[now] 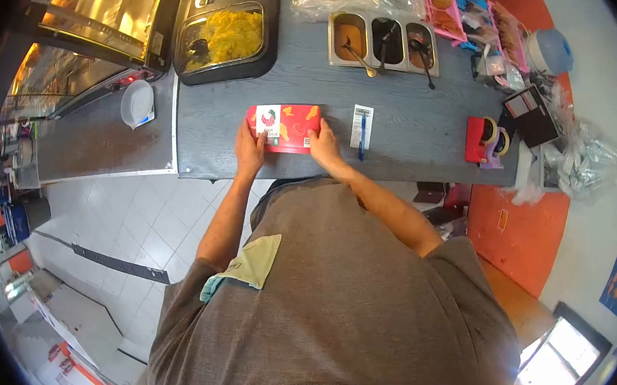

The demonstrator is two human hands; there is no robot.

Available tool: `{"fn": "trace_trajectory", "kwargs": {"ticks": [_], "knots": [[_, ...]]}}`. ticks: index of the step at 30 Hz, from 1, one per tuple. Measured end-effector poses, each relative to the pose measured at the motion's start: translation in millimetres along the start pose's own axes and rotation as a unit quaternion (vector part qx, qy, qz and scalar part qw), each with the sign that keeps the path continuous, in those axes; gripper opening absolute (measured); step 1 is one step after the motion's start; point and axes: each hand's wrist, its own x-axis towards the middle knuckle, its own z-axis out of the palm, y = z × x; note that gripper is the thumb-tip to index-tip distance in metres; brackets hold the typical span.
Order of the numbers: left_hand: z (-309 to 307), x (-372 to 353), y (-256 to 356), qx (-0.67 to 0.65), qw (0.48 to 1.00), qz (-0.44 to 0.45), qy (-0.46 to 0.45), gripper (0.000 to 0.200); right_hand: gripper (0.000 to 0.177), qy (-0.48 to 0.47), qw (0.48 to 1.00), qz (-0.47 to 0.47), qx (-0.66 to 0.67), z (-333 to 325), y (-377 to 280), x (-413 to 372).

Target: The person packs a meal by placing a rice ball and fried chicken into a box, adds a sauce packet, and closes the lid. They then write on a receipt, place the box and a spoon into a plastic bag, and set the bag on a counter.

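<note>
A red food box point(296, 127) with yellow drawings and a white printed label lies at the front of the dark wood-grain table point(218, 133). My left hand point(249, 152) grips its left end, thumb near the label. Round the right end is my right hand point(325, 147), its thumb on the lid. The fingers beneath the box are hidden. To the right of the box, a blue pen point(363, 134) rests on a printed paper slip point(358, 116).
Behind stand a black tray of yellow rice point(233, 33) and three metal sauce pans point(351, 36) with spoons. At right is a red tape dispenser point(475, 137) beside plastic bags point(595, 168). A white bowl point(137, 103) and a lit glass cabinet point(97, 9) are at left.
</note>
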Motion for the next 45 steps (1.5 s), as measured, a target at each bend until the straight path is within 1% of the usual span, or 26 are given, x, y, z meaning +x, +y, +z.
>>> {"fn": "trace_trajectory", "kwargs": {"ticks": [1, 3, 5, 8, 11, 12, 15, 17, 20, 22, 25, 27, 28, 29, 30, 31, 32, 34, 35, 37, 38, 39, 41, 42, 43, 45], "knots": [[-4, -1, 6, 0.000, 1.000, 0.004, -0.005, 0.061, 0.045, -0.068, 0.991, 0.098, 0.053, 0, -5, -1], [-17, 1, 29, -0.198, 0.943, -0.223, -0.147, 0.056, 0.042, -0.080, 0.988, 0.095, 0.087, -9, -8, -2], [-23, 3, 29, -0.215, 0.951, -0.182, -0.127, 0.053, 0.036, -0.072, 0.990, 0.061, 0.109, -2, 2, 4], [-33, 1, 20, -0.314, 0.906, -0.233, -0.162, 0.047, 0.035, -0.105, 0.976, 0.027, 0.188, -1, 17, 18], [-46, -2, 15, -0.398, 0.866, -0.238, -0.190, 0.047, 0.038, -0.061, 0.991, -0.027, 0.116, -14, 11, 21], [-53, -5, 19, -0.441, 0.840, -0.254, -0.190, 0.048, 0.040, -0.144, 0.970, 0.015, 0.196, -28, 4, 26], [-64, -3, 25, -0.417, 0.829, -0.329, -0.175, 0.053, 0.036, -0.146, 0.961, 0.037, 0.233, -39, 2, 34], [-69, 0, 33, -0.405, 0.829, -0.337, -0.189, 0.056, 0.036, -0.124, 0.962, 0.049, 0.237, -46, -1, 35], [-61, -4, 20, -0.394, 0.808, -0.360, -0.249, 0.057, 0.038, -0.116, 0.979, 0.041, 0.164, -47, 3, 35], [-54, -7, 15, -0.309, 0.843, -0.321, -0.301, 0.058, 0.037, -0.123, 0.977, 0.048, 0.169, -49, 9, 32], [-45, -16, 17, -0.319, 0.855, -0.283, -0.294, 0.058, 0.036, -0.128, 0.974, 0.055, 0.177, -47, 23, 26], [-44, -21, 30, -0.304, 0.867, -0.272, -0.287, 0.057, 0.036, -0.094, 0.989, 0.013, 0.113, -36, 43, 20], [-38, -25, 29, -0.216, 0.907, -0.236, -0.273, 0.053, 0.038, -0.079, 0.989, -0.036, 0.123, -33, 42, 19], [-33, -29, 26, -0.127, 0.937, -0.197, -0.258, 0.049, 0.038, -0.077, 0.989, -0.034, 0.123, -36, 45, 17], [-29, -29, 22, -0.187, 0.914, -0.247, -0.264, 0.055, 0.039, -0.119, 0.987, 0.004, 0.110, -41, 49, 18], [-29, -23, 24, -0.188, 0.914, -0.243, -0.264, 0.055, 0.040, -0.161, 0.981, 0.041, 0.095, -55, 34, 20], [-31, -16, 26, -0.119, 0.953, -0.177, -0.214, 0.058, 0.040, -0.158, 0.982, 0.039, 0.096, -67, 21, 23], [-52, 5, 47, -0.030, 0.986, -0.062, -0.154, 0.076, 0.051, -0.116, 0.983, -0.139, 0.010, -85, 3, 23], [-56, 17, 51, -0.031, 0.986, -0.059, -0.153, 0.076, 0.051, -0.113, 0.984, -0.140, 0.010, -91, -1, 26], [-60, 36, 56, -0.023, 0.936, 0.223, -0.273, 0.092, 0.066, -0.212, 0.899, -0.346, -0.166, -100, -3, 32], [-60, 41, 64, -0.033, 0.910, 0.239, -0.337, 0.100, 0.067, -0.222, 0.870, -0.406, -0.171, -100, -1, 35], [-60, 42, 70, -0.032, 0.910, 0.240, -0.337, 0.100, 0.067, -0.220, 0.871, -0.406, -0.170, -98, 1, 33], [-58, 47, 81, 0.024, 0.877, 0.225, -0.425, 0.100, 0.064, -0.248, 0.823, -0.461, -0.222, -103, -13, 33], [-59, 49, 84, 0.026, 0.874, 0.231, -0.426, 0.093, 0.048, -0.243, 0.805, -0.476, -0.258, -111, -18, 30], [-56, 47, 80, 0.027, 0.874, 0.235, -0.425, 0.093, 0.048, -0.240, 0.806, -0.475, -0.260, -107, -12, 32], [-46, 39, 67, 0.048, 0.875, 0.312, -0.368, 0.089, 0.034, -0.229, 0.749, -0.537, -0.313, -93, 11, 32]]}}
